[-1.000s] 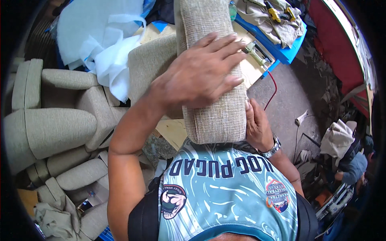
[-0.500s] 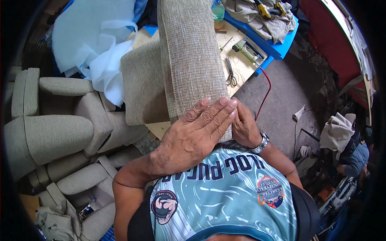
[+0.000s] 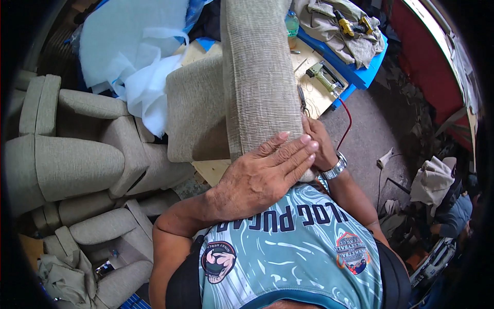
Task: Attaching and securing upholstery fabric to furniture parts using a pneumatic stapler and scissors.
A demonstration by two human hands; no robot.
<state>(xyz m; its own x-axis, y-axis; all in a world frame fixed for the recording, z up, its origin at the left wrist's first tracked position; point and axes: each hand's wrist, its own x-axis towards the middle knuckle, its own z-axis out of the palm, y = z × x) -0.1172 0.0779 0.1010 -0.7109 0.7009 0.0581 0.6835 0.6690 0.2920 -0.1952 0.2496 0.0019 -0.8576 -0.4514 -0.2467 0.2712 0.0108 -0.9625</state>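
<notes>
A long upholstered piece in beige woven fabric (image 3: 262, 72), shaped like a sofa armrest, runs from the table toward my body. My left hand (image 3: 265, 170) lies flat across its near end, fingers stretched out and side by side. Against its right side rests my right hand (image 3: 321, 147), a metal watch on the wrist; most of its fingers are hidden, so its grip does not show. A broader padded panel (image 3: 195, 103) in similar fabric adjoins the piece on the left. Scissors (image 3: 302, 98), partly covered by the piece, lie just right of it.
A pneumatic stapler (image 3: 324, 77) with a red hose (image 3: 349, 123) sits on the wooden tabletop (image 3: 303, 54). Behind it are a bottle (image 3: 292, 24) and a yellow-black drill (image 3: 347, 23) on cloth. White batting (image 3: 134, 46) is at far left; beige sofa parts (image 3: 77, 165) fill the left.
The view has shifted, so the scene appears farther right. My right hand has slid away from the left fingertips, along the piece's right side. The left hand remains flat on the near end.
</notes>
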